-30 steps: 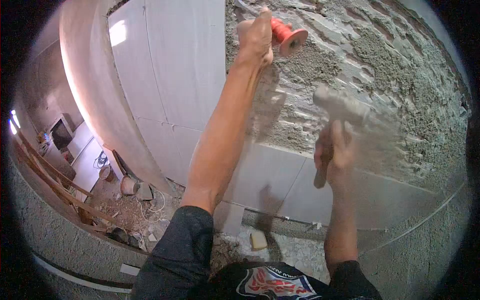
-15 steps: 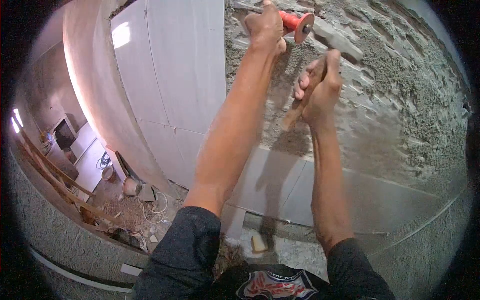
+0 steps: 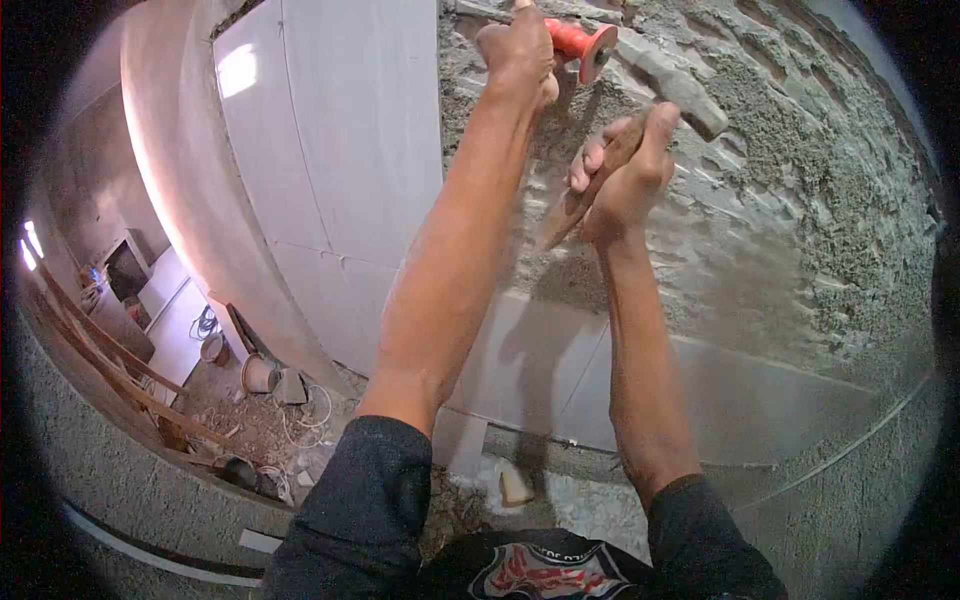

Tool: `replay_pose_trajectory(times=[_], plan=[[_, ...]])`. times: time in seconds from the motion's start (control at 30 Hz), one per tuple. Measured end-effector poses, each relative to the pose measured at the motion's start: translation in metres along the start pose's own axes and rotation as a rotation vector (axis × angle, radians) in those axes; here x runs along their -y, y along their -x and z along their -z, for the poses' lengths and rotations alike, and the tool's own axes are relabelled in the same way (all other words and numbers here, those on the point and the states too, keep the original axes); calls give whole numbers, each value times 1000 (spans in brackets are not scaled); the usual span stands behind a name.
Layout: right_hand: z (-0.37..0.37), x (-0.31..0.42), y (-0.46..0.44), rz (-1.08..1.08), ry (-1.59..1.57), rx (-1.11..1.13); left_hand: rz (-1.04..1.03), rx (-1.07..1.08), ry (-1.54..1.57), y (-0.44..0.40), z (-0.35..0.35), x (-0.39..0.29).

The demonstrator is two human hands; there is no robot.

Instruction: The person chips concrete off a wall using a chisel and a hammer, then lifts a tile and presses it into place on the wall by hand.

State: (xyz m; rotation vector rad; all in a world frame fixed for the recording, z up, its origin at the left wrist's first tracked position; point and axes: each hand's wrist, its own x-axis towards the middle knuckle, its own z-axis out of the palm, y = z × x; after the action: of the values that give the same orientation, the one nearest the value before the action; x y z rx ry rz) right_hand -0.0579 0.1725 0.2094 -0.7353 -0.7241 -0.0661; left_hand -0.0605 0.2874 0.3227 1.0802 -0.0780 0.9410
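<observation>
Gouged, crusty wall borders pale tiles. At the wall, the right hand's grip wraps a hammer, now seemingly landing on the red-guarded chisel, which the left hand's grip encloses.

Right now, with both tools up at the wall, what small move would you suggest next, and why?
I'd probably draw the hammer back a little for another blow: its head is right by the guarded end of the red-gripped chisel, leaving little room to swing, while the left hand grips the chisel.
</observation>
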Motion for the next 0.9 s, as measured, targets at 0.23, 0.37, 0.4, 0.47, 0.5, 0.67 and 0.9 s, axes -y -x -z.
replay_pose_trajectory(times=[0.23,0.37,0.4,0.47,0.5,0.67,0.9], plan=[[14,8,16,-23,37,37,-150,140,234,8,10,37],[26,16,32,-59,30,18,-125,116,228,11,26,53],[25,21,33,-65,61,14,-137,79,228,8,27,50],[24,29,34,-60,75,6,-116,90,225,1,32,43],[23,31,36,-57,58,0,-101,51,174,4,32,36],[3,11,37,11,-23,-51,-18,186,42,16,27,15],[2,-13,19,0,-4,-77,-56,-102,119,-3,16,24]])
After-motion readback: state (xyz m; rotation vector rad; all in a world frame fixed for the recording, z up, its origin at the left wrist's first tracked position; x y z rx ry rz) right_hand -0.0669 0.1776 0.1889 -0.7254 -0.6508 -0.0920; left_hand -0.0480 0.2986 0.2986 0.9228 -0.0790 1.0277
